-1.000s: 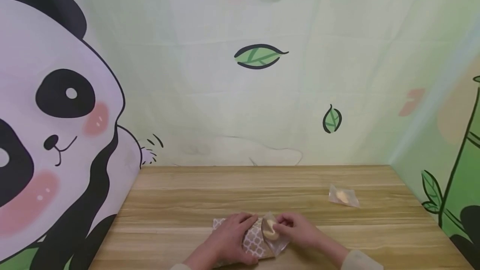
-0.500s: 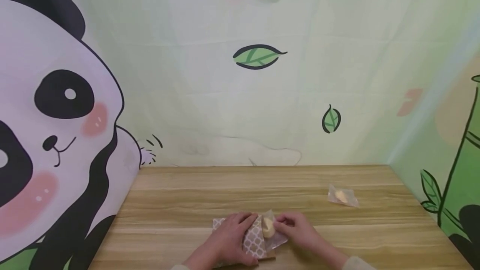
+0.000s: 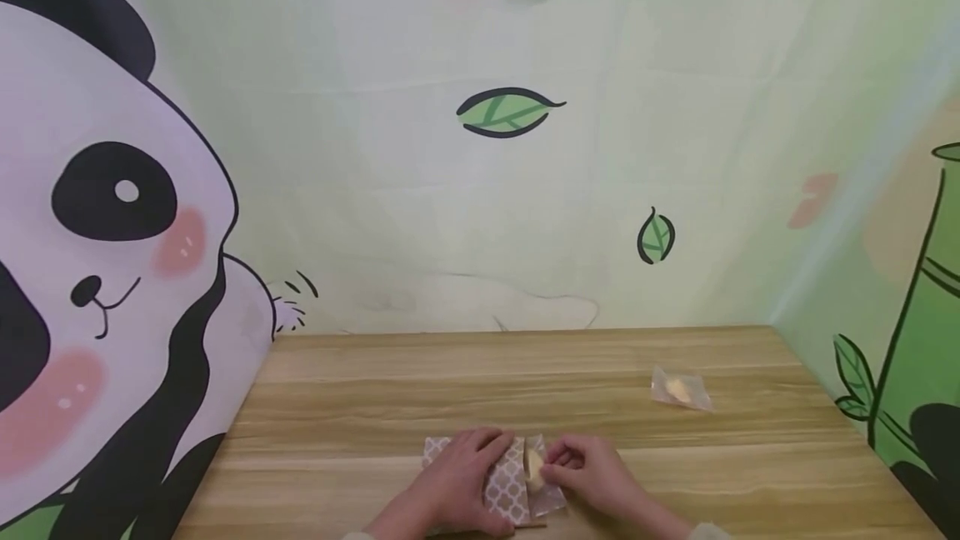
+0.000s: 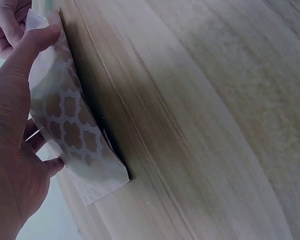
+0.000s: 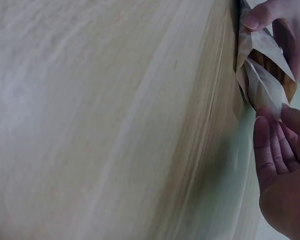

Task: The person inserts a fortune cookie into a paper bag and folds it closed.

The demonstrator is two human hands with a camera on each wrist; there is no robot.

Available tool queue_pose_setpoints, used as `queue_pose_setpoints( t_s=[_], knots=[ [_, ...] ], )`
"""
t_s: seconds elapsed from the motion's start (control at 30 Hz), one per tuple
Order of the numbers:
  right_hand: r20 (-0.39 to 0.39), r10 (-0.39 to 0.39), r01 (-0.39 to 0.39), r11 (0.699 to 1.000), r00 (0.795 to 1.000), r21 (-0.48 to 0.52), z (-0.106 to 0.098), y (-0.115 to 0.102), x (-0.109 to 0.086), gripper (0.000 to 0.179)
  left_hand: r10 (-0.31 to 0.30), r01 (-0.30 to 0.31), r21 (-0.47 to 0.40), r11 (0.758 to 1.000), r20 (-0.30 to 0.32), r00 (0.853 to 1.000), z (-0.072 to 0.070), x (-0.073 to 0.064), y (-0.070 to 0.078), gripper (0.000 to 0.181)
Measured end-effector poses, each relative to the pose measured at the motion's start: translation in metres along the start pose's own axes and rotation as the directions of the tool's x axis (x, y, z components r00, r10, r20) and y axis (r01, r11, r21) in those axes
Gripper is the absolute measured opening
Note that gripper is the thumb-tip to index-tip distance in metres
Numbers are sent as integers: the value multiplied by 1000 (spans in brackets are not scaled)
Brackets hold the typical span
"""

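Note:
A flat paper bag (image 3: pixel 507 483) with a tan and white lattice pattern lies on the table, its mouth facing right. My left hand (image 3: pixel 467 477) grips it, thumb on the near edge and fingers over the far side; the left wrist view shows the bag (image 4: pixel 72 122) in that hand. At the mouth, my right hand (image 3: pixel 596 473) pinches a small clear packet (image 3: pixel 551 501) holding a pale yellow, cookie-like piece. In the right wrist view the packet (image 5: pixel 270 100) sits partly inside the gaping bag, whose inside is brown. Its inner end is hidden.
Another clear packet (image 3: pixel 681 391) with a similar pale piece lies farther back on the right of the wooden table (image 3: pixel 360 390). Behind the table hangs a green backdrop (image 3: pixel 360 190) with a printed panda and leaves.
My right hand has pushed the packet leftward, deeper into the bag's mouth, so less of it shows. My left hand keeps its hold on the bag. The head view has shifted slightly.

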State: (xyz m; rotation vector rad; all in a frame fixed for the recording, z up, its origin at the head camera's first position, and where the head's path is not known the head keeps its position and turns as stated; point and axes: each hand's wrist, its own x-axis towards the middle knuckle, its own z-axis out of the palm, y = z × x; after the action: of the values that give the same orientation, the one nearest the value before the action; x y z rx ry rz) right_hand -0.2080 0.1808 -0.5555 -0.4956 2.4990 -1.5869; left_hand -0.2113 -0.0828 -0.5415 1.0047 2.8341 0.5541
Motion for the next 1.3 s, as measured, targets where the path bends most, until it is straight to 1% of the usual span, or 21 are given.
queue_pose_setpoints(
  t_s=[0.17, 0.27, 0.37, 0.43, 0.47, 0.63, 0.7, 0.77, 0.93, 1.1, 1.2, 1.3],
  knots=[
    [-30, 15, -13, 998, 999, 59, 0, 0, 0, 12, -2, 3, -23, 1000, 16, 1000, 0, 1, 0, 123],
    [-43, 33, -29, 994, 999, 102, 2, -3, -1, 14, 3, -3, -26, 1000, 15, 1000, 1, 2, 0, 126],
    [-24, 44, -40, 990, 999, 139, 3, -4, -1, 15, 4, -4, -22, 1000, 11, 1000, 3, 3, -1, 124],
    [-1, 48, -48, 988, 999, 146, 2, -4, -1, 14, -1, 1, -22, 1000, 11, 1000, 4, 3, -1, 122],
    [10, 51, -52, 989, 999, 140, 2, -4, -1, 14, -4, 4, -27, 1000, 9, 1000, 5, 4, -2, 121],
    [20, 36, -36, 999, 999, -6, -2, -3, -2, 15, -9, 9, -42, 999, -13, 1000, 7, 4, -3, 118],
    [28, 24, -23, 999, 999, -30, -3, -3, -2, 16, -9, 8, -51, 999, -18, 1000, 7, 4, -2, 118],
    [45, 21, -21, 1000, 999, -3, -2, -3, -1, 15, -7, 6, -57, 998, -17, 1000, 7, 3, -2, 117],
    [76, 26, -34, 993, 997, 117, 6, -5, 2, 14, -5, 4, -68, 998, -11, 1000, 7, 4, 0, 115],
    [75, 59, -71, 983, 995, 169, 5, -9, 2, 17, 0, -1, -73, 997, -14, 1000, 5, 4, 2, 115],
    [88, 99, -118, 960, 991, 253, -1, -9, 1, 20, 2, -3, -76, 997, -18, 1000, 5, 4, 2, 116],
    [123, 126, -161, 924, 984, 347, -6, -9, -1, 25, 0, -1, -83, 997, -18, 1000, 4, 3, 2, 116]
  ],
)
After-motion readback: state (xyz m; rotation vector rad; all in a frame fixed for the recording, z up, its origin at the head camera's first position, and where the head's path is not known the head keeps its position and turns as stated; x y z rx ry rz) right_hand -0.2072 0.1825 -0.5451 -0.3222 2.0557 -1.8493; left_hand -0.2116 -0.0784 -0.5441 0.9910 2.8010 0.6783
